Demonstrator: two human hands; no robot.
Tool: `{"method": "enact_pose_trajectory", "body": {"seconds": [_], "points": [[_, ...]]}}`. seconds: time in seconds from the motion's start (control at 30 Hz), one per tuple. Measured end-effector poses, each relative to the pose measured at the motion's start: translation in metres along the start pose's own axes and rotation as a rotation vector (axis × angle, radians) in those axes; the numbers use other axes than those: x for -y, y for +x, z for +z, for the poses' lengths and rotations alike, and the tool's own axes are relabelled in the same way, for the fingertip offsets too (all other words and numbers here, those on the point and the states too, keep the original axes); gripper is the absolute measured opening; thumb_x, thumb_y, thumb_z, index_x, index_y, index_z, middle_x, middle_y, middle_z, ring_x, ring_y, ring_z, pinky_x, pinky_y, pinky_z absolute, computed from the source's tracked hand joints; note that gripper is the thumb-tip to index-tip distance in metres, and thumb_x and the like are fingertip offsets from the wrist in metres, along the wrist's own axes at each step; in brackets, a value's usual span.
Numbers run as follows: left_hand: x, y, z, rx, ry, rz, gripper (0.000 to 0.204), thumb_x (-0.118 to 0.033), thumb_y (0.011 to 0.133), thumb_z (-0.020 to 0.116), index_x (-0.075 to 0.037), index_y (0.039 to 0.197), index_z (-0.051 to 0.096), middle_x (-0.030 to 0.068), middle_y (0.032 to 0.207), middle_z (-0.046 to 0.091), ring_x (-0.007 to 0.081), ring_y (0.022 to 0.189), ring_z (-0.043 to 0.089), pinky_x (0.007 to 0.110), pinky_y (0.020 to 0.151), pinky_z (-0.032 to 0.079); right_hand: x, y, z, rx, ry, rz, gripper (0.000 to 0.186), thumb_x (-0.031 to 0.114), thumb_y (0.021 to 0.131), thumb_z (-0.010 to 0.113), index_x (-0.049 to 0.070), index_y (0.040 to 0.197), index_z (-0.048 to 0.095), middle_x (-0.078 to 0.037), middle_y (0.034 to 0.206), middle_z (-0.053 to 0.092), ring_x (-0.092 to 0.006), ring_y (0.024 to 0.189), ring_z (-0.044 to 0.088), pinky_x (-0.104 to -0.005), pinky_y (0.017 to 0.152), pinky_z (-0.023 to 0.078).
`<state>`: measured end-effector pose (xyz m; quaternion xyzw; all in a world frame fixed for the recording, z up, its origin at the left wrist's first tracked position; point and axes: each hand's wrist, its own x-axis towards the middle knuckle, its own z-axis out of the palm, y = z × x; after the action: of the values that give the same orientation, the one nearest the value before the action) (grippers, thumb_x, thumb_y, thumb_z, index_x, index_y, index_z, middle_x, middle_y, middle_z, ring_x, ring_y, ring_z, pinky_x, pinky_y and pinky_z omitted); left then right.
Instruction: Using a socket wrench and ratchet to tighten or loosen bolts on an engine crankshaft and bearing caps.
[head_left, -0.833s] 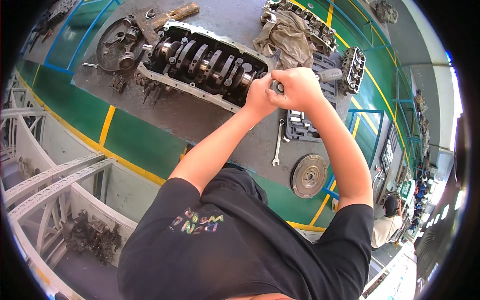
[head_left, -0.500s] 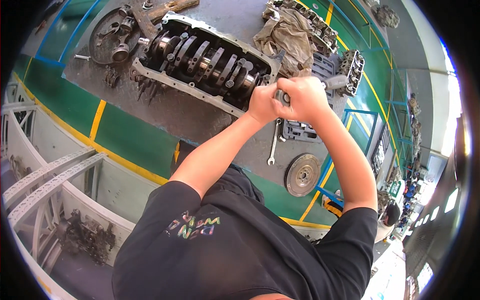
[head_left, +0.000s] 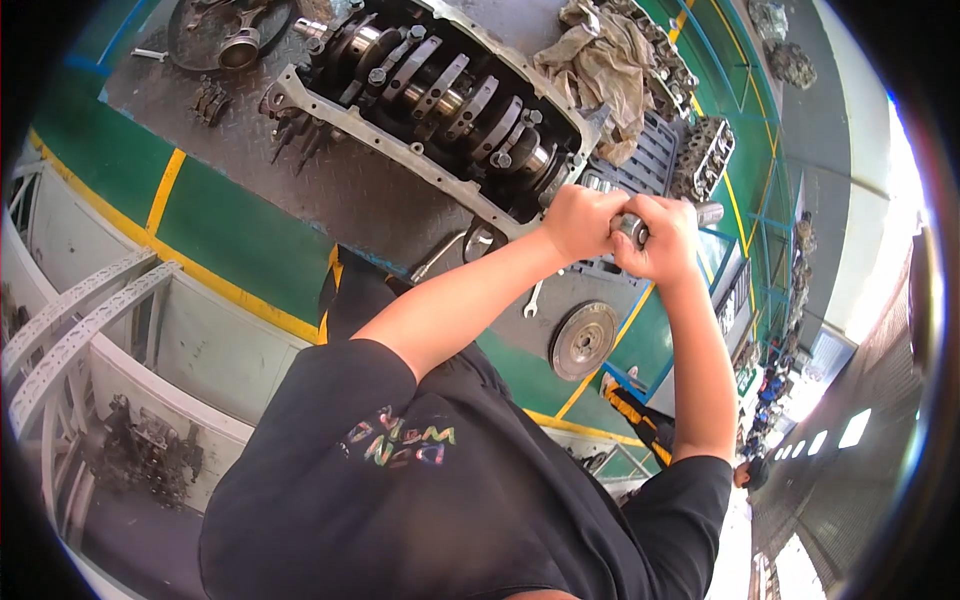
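Note:
My right hand (head_left: 662, 238) is closed around a ratchet-like wrench with a round metal head (head_left: 632, 230). Its grey handle (head_left: 710, 212) sticks out past the knuckles. Pressed up against that hand, my left hand (head_left: 583, 222) forms a fist beside the metal head, and whatever lies inside its fingers is hidden. Both hands are held above the near right end of an engine block (head_left: 400, 150), whose crankshaft (head_left: 432, 100) lies exposed. Behind the hands, a grey socket case (head_left: 642, 152) stands open on the bench, partly covered by my hands.
A combination wrench (head_left: 534, 298) and a round flywheel (head_left: 584, 341) lie near the bench's front edge. Crumpled brown cloth (head_left: 600, 70) and a cylinder head (head_left: 705, 158) are farther back. Bearing caps (head_left: 210, 100) and a piston (head_left: 240, 48) lie at left.
My view has shifted, and the engine block shows larger and higher. Both hands have moved right relative to the block, and they overlap less than before. The wrench stays in my right hand.

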<state>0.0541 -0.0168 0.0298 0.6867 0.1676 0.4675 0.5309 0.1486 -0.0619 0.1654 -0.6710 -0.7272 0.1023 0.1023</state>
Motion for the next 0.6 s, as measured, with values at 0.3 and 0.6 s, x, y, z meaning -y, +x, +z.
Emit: {"method": "enact_pose_trajectory", "body": {"seconds": [0.3,0.6], "points": [[0.024,0.003,-0.092,0.519,0.492,0.054,0.049,-0.029,0.066,0.083,-0.008,0.107,0.067,0.006,0.099,0.065,0.0286,0.101,0.059,0.042,0.087,0.048,-0.013,-0.02,0.007,-0.07,0.06,0.24,0.027,0.026,0.066,0.072,0.005,0.08,0.064,-0.017,0.059,0.054,-0.04,0.058,0.058,-0.0439,0.053,0.046],[0.035,0.002,-0.083,0.614,0.615,0.134,0.025,-0.026,0.07,0.081,-0.011,0.087,0.07,0.0022,0.09,0.063,0.0214,0.095,0.06,0.036,0.08,0.048,-0.01,-0.005,-0.003,0.023,0.02,0.169,0.032,0.031,0.062,0.074,0.007,0.077,0.061,-0.014,0.059,0.054,-0.0373,0.058,0.056,-0.0434,0.053,0.043]]}}
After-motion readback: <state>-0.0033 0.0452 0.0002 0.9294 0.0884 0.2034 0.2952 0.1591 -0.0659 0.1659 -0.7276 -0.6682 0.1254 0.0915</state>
